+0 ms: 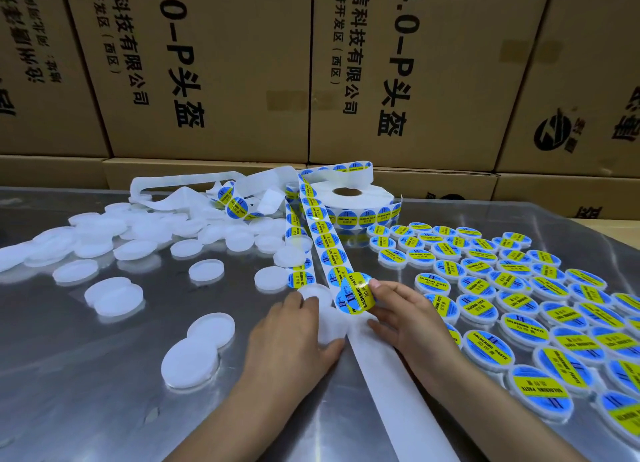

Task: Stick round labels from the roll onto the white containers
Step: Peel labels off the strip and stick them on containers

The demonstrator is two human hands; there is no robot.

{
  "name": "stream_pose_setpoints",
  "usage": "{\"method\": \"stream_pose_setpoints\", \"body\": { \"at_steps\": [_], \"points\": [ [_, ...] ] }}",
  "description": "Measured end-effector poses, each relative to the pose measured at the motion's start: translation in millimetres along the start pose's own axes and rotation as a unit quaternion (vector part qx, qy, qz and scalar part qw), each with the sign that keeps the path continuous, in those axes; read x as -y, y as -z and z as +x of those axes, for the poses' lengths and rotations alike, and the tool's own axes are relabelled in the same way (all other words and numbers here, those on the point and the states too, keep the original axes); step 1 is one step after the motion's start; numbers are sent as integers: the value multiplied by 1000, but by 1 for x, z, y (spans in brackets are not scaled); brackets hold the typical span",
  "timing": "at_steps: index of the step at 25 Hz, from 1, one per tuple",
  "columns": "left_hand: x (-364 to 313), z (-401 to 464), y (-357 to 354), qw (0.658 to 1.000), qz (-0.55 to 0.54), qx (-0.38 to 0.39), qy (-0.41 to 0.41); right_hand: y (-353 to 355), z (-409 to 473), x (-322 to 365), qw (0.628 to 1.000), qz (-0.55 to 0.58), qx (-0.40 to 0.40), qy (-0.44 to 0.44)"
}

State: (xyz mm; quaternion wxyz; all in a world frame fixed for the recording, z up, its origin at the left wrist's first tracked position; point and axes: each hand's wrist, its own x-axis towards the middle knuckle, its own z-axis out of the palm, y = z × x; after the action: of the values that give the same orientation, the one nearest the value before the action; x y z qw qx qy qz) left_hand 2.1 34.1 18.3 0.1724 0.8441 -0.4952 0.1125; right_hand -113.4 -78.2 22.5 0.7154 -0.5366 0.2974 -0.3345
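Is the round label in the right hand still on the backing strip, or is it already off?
Mostly off. The right hand pinches the label, which curls up from the backing strip; its lower edge may still touch.

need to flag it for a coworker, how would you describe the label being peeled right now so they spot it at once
Start at the label roll at the back of the metal table and follow its strip toward the person. Where it ends, the right hand pinches one round label. It alone is lifted and curling, not lying flat.

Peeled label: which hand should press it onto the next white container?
Right. The right hand already pinches the peeled label, while the left hand rests on the backing strip beside a bare container.
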Motion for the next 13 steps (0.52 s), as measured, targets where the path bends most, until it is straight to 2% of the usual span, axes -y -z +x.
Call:
{"method": "stream_pose_setpoints", "body": {
  "at_steps": [3,5,10,13],
  "points": [
    [3,4,0,994,-59,-87,-43,5,3,1,999,26,16,-9],
    [1,4,0,983,-125,-115,-69,8,5,3,998,47,31,-17],
    [1,6,-5,970,-199,-121,-76,6,0,4,995,-1,101,-19],
    [2,7,-6,963,-222,-128,-79,5,-1,5,994,-21,101,-22]
  ]
}}
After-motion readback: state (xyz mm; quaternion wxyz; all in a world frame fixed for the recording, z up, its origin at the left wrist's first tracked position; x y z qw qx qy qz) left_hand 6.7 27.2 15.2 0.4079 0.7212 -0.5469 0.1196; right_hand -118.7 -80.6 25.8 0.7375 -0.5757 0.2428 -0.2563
